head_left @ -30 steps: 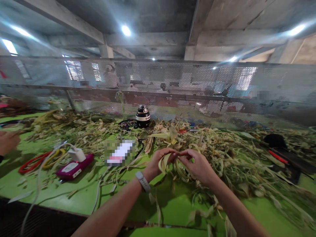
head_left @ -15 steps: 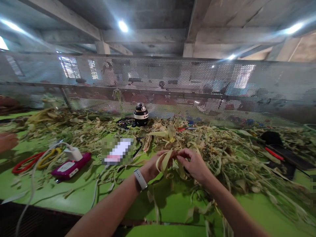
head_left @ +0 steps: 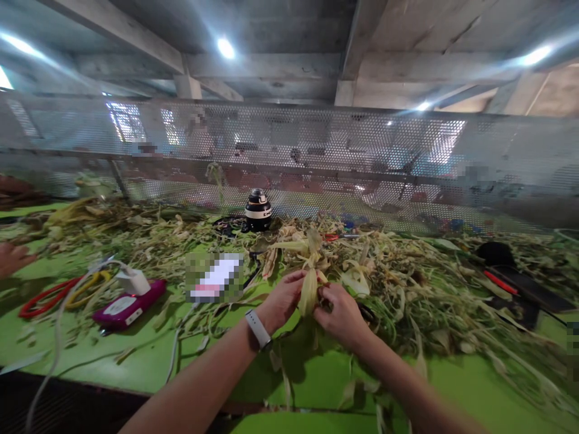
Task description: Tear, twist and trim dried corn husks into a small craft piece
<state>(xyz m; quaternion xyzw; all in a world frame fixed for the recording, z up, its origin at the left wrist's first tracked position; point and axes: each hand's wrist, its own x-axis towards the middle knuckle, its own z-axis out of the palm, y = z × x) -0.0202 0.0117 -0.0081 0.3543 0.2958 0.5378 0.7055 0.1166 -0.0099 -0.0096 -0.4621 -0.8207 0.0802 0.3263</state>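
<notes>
Between my hands is a pale yellow-green corn husk piece (head_left: 308, 292), its strips gathered at the top and hanging down. My left hand (head_left: 286, 296), with a grey band on its wrist, is closed on the husk's left side. At its right edge my right hand (head_left: 340, 310) pinches the strips, fingers bent and pressed together; the fingertips are partly hidden. Just beyond lies another pale husk bundle (head_left: 292, 246). A heap of dried husk strips (head_left: 407, 271) spreads to the right of my right hand.
On the green table (head_left: 149, 361) lie a phone (head_left: 219, 276), a purple power strip (head_left: 129, 307) with a white plug, and red cord (head_left: 43, 304). A black bottle (head_left: 258, 211) stands near the perforated metal screen (head_left: 289, 150). Another person's hand (head_left: 13, 259) shows at far left.
The husk between my hands has turned and now hangs with its broad side facing me. My right hand has shifted slightly left and down. The other person's hand at far left has opened out.
</notes>
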